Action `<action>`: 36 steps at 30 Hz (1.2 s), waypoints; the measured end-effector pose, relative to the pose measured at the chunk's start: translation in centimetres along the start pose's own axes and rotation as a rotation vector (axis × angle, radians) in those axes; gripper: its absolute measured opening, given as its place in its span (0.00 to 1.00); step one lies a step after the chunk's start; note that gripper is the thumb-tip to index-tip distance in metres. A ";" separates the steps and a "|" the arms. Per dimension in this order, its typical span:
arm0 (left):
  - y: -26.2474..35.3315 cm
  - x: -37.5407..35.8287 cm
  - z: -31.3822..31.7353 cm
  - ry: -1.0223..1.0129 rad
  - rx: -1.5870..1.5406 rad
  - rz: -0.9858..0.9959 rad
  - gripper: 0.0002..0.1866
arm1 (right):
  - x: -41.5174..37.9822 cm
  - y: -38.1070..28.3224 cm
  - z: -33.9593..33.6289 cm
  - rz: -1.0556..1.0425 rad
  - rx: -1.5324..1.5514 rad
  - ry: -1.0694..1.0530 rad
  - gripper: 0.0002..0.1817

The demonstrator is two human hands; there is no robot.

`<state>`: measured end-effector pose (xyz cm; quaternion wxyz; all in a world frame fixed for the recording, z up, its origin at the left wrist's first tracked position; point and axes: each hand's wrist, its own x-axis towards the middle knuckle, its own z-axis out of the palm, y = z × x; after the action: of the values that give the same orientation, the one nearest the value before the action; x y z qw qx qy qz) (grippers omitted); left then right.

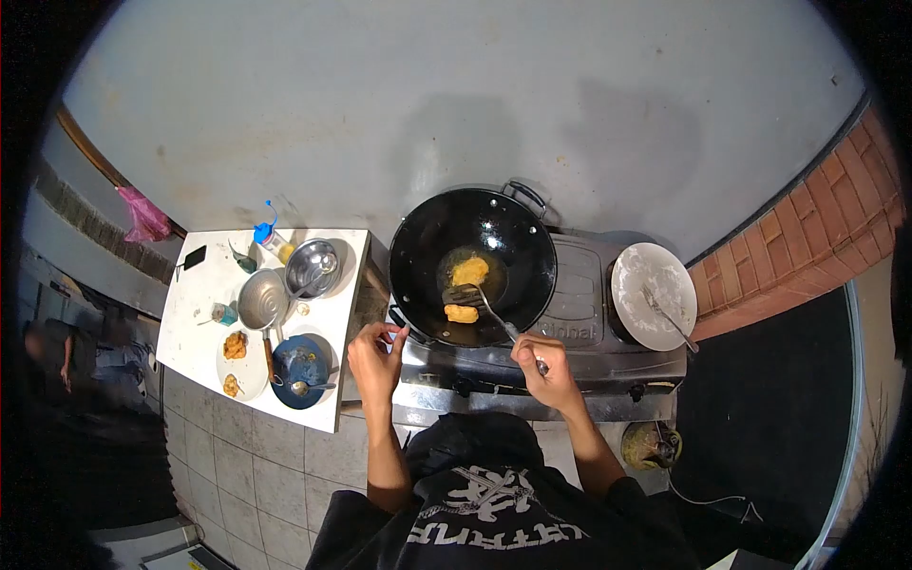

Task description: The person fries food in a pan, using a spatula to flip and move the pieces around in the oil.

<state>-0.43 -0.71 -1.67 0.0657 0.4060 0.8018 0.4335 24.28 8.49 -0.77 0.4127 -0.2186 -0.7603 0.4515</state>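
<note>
A black wok [418, 237] sits on the stove, with a shallow pool of oil at its bottom. Two golden fried pieces lie in the oil, an upper piece [470, 271] and a lower piece [462, 313]. Between them rests the dark slotted head of a spatula [499, 320], touching or very near the lower one. My right hand [543, 370] is closed around the spatula's handle at the wok's front right. At the front left rim, my left hand [376, 363] pinches the wok's near side handle [399, 321] with thumb and fingers.
Right of the wok, a floury white bowl [646, 285] with a fork stands on the stove [570, 256]. The white table [199, 285] at left holds metal pans, a blue plate [302, 356], a plate of fried pieces [249, 380] and a blue-capped bottle [275, 242]. A brick edge [807, 228] borders the right.
</note>
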 end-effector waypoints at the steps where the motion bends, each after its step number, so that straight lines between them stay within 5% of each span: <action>1: 0.0 0.0 0.0 -0.002 0.000 0.000 0.11 | 0.0 0.0 0.0 0.001 0.000 0.001 0.21; 36: 0.0 0.0 -0.1 -0.001 0.012 -0.007 0.12 | 0.5 -0.5 0.0 0.063 0.006 0.109 0.19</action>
<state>-0.47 -0.72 -1.57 0.0652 0.4038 0.8059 0.4280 24.03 8.64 -0.10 0.4396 -0.2653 -0.7281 0.4542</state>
